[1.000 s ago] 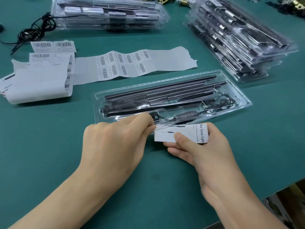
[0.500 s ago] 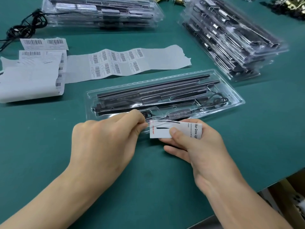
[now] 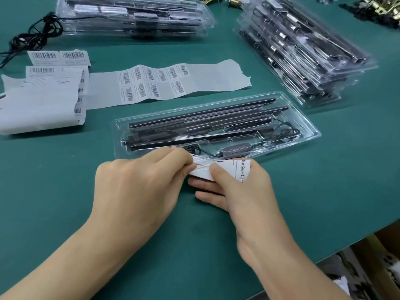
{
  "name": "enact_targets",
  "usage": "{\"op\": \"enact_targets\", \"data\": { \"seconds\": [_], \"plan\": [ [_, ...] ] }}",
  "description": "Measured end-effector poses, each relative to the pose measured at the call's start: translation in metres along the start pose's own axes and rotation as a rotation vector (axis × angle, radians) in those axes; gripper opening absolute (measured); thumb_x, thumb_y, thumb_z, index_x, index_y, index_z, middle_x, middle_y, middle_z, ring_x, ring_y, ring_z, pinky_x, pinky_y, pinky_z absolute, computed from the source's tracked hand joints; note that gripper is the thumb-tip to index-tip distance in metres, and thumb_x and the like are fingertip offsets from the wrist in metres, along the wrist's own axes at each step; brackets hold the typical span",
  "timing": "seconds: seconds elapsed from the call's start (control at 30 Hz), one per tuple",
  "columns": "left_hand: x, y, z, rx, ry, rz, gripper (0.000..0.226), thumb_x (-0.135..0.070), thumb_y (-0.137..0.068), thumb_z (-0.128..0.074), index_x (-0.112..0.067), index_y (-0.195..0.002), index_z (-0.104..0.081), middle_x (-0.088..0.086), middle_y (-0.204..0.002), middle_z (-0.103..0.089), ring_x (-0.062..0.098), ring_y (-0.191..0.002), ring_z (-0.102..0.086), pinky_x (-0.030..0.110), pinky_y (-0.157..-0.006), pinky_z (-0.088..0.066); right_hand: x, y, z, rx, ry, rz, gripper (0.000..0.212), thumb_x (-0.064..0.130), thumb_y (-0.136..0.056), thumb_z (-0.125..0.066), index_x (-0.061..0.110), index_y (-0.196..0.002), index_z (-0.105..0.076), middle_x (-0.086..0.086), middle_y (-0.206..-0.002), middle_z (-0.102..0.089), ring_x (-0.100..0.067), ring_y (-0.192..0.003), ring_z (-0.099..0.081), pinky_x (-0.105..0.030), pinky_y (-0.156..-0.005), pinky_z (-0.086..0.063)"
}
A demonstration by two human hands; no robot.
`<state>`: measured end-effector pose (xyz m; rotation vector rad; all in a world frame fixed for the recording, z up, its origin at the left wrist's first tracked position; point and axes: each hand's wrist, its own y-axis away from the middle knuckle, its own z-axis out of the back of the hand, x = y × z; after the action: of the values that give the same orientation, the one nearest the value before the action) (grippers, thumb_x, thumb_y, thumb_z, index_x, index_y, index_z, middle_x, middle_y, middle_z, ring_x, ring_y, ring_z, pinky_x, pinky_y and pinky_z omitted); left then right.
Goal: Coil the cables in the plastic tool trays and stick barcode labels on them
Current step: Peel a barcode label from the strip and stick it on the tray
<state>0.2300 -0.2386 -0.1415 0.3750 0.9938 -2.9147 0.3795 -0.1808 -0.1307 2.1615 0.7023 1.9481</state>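
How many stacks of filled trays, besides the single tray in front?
2: far stack beside the loose black cable, right stack at the far right. Others may sit outside the frame.

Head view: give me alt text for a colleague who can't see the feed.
Two bare hands, left hand and right hand, pinch a white printed label at the near edge of a clear plastic tray holding black bars and a cable on a green table. Barcode label sheets lie behind it, with stacked trays beyond.

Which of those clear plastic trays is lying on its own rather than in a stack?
The single tray just beyond the hands; the other trays sit in stacks farther back.
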Motion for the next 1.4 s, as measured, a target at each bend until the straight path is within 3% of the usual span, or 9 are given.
{"op": "enact_targets", "data": {
  "seconds": [0.07, 0.17, 0.4, 0.53, 0.63, 0.97, 1.2, 1.3, 1.4],
  "plan": [
    [0.001, 0.000, 0.000, -0.022, -0.011, -0.014, 0.024, -0.027, -0.102, -0.061, -0.020, -0.083, -0.075, -0.010, -0.076, -0.071, 0.027, -0.047, -0.058, 0.032, -0.037, -0.040, 0.003, 0.001, 0.011, 0.014, 0.064, -0.030, 0.010, 0.012, -0.100, -0.051, 0.006, -0.107, -0.057, -0.002, -0.079, -0.075, -0.029, -0.063, -0.075, -0.035, -0.050, -0.059],
    [0.001, -0.002, 0.001, -0.047, -0.009, -0.031, 0.024, -0.026, -0.102, -0.062, -0.022, -0.082, -0.074, -0.012, -0.083, -0.073, 0.022, -0.050, -0.060, 0.031, -0.036, -0.039, 0.004, 0.003, 0.024, 0.005, 0.125, -0.047, 0.011, 0.010, -0.102, -0.047, 0.003, -0.096, -0.053, -0.005, -0.065, -0.062, -0.026, -0.044, -0.061, -0.029, -0.038, -0.044],
    [0.003, -0.002, 0.000, -0.051, -0.022, -0.083, 0.025, -0.025, -0.103, -0.061, -0.022, -0.082, -0.074, -0.013, -0.090, -0.074, 0.019, -0.069, -0.072, 0.034, -0.043, -0.044, 0.003, 0.002, 0.008, 0.099, 0.176, 0.003, 0.010, 0.010, -0.104, -0.056, 0.003, -0.098, -0.059, -0.008, -0.071, -0.073, -0.017, -0.040, -0.058, -0.023, -0.038, -0.042],
    [0.007, -0.002, 0.000, -0.034, 0.034, -0.062, 0.021, -0.027, -0.102, -0.064, -0.023, -0.084, -0.075, -0.013, -0.092, -0.073, 0.018, -0.075, -0.072, 0.036, -0.052, -0.049, 0.000, 0.009, 0.008, 0.056, 0.034, -0.020, 0.015, 0.016, -0.103, -0.060, 0.008, -0.113, -0.053, -0.012, -0.084, -0.079, -0.020, -0.053, -0.069, -0.022, -0.044, -0.049],
    [0.008, -0.002, -0.001, -0.025, 0.082, -0.061, 0.020, -0.027, -0.101, -0.064, -0.022, -0.085, -0.075, -0.012, -0.092, -0.072, 0.017, -0.081, -0.070, 0.035, -0.059, -0.050, -0.001, 0.011, 0.012, 0.005, -0.042, -0.001, 0.011, 0.011, -0.102, -0.059, 0.005, -0.110, -0.053, -0.015, -0.086, -0.079, -0.021, -0.058, -0.072, -0.021, -0.047, -0.051],
    [0.011, -0.001, -0.006, 0.017, 0.247, -0.033, 0.018, -0.026, -0.099, -0.067, -0.018, -0.085, -0.075, -0.010, -0.091, -0.070, 0.019, -0.083, -0.066, 0.040, -0.066, -0.053, -0.004, 0.005, -0.003, -0.012, 0.159, 0.068, 0.008, 0.013, -0.102, -0.061, 0.016, -0.104, -0.054, -0.005, -0.080, -0.079, -0.017, -0.045, -0.064, -0.022, -0.038, -0.041],
    [0.012, -0.001, -0.005, 0.015, 0.266, 0.004, 0.017, -0.026, -0.098, -0.067, -0.019, -0.085, -0.074, -0.011, -0.091, -0.069, 0.018, -0.085, -0.066, 0.040, -0.066, -0.053, -0.004, 0.014, 0.000, 0.063, -0.034, 0.021, 0.023, 0.009, -0.100, -0.063, 0.017, -0.119, -0.052, -0.004, -0.091, -0.080, -0.019, -0.083, -0.079, -0.020, -0.056, -0.057],
    [0.012, 0.000, -0.005, 0.014, 0.273, 0.002, 0.017, -0.026, -0.098, -0.068, -0.019, -0.084, -0.073, -0.011, -0.091, -0.069, 0.017, -0.085, -0.066, 0.040, -0.065, -0.053, -0.005, 0.011, 0.007, -0.035, 0.167, 0.173, 0.031, 0.007, -0.095, -0.070, 0.024, -0.109, -0.047, 0.003, -0.086, -0.079, -0.018, -0.070, -0.077, -0.021, -0.049, -0.052],
    [0.012, 0.001, -0.004, 0.023, 0.281, 0.003, 0.016, -0.027, -0.098, -0.068, -0.020, -0.084, -0.073, -0.012, -0.091, -0.069, 0.016, -0.084, -0.065, 0.039, -0.064, -0.053, 0.000, 0.001, 0.020, -0.167, 0.661, 0.507, 0.038, 0.031, -0.083, -0.081, 0.035, -0.098, -0.046, 0.015, -0.077, -0.073, -0.007, -0.064, -0.066, -0.016, -0.056, -0.045]
  ]
}}
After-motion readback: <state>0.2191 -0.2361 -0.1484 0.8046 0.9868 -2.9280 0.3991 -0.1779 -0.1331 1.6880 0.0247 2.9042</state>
